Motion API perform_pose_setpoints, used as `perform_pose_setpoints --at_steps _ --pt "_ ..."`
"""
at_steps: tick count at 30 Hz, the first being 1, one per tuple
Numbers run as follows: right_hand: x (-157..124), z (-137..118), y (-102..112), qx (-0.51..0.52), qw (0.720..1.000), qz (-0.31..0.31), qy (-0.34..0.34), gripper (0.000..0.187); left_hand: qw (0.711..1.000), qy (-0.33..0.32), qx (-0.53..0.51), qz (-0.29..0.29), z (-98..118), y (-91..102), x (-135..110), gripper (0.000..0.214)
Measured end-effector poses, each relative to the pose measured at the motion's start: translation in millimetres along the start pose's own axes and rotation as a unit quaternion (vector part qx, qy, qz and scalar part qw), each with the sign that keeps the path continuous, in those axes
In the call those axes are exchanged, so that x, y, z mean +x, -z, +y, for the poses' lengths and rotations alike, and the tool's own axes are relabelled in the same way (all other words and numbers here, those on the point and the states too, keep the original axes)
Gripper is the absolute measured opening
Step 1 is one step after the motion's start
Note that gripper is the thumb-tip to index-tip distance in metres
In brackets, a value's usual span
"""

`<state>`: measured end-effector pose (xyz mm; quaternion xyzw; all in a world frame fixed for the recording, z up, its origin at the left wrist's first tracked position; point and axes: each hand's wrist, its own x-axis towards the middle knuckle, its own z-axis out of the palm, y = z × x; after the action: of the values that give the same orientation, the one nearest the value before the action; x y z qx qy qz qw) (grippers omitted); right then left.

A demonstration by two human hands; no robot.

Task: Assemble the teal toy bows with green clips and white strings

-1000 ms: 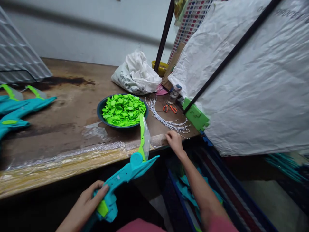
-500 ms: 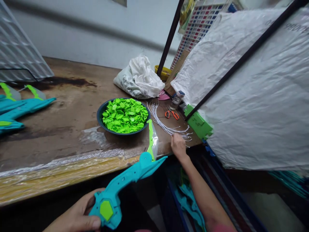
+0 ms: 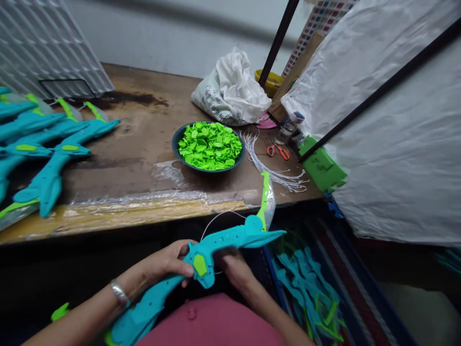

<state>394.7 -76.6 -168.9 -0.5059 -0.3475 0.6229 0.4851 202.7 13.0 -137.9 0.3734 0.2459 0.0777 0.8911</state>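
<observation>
My left hand grips the middle of a teal toy bow with a green hexagonal button, held over my lap below the table edge. Its green tip with a clear film points up near the edge. My right hand sits behind the bow's handle with its fingers closed. A thin white string loops up from it to the bow. On the wooden table a dark bowl is heaped with small green plastic pieces. A bundle of white strings lies to its right.
Several finished teal bows lie at the table's left. Orange scissors, a white bag, a yellow bowl and a green block are at the back right. A large white sack fills the right. A bin of teal parts stands below.
My right hand left the string bundle on the table and came down behind the bow with one white string. The bow dropped lower toward my lap. The view shifted left.
</observation>
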Motion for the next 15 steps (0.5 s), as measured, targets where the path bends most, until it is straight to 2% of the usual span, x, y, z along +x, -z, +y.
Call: perform_pose_setpoints --at_steps 6,11,15 --pt "43.5 -13.6 -6.8 0.176 0.984 0.019 -0.024 0.049 0.996 0.070 0.050 -0.025 -21.1 -4.8 -27.0 0.052" --pt "67.3 -22.8 1.1 0.246 0.964 0.100 0.031 0.039 0.997 0.054 0.057 -0.025 -36.5 0.8 -43.7 0.054" --pt "73.5 -32.4 13.8 0.250 0.953 0.152 0.081 0.032 0.996 0.046 0.072 -0.016 -40.9 6.3 -53.9 0.055"
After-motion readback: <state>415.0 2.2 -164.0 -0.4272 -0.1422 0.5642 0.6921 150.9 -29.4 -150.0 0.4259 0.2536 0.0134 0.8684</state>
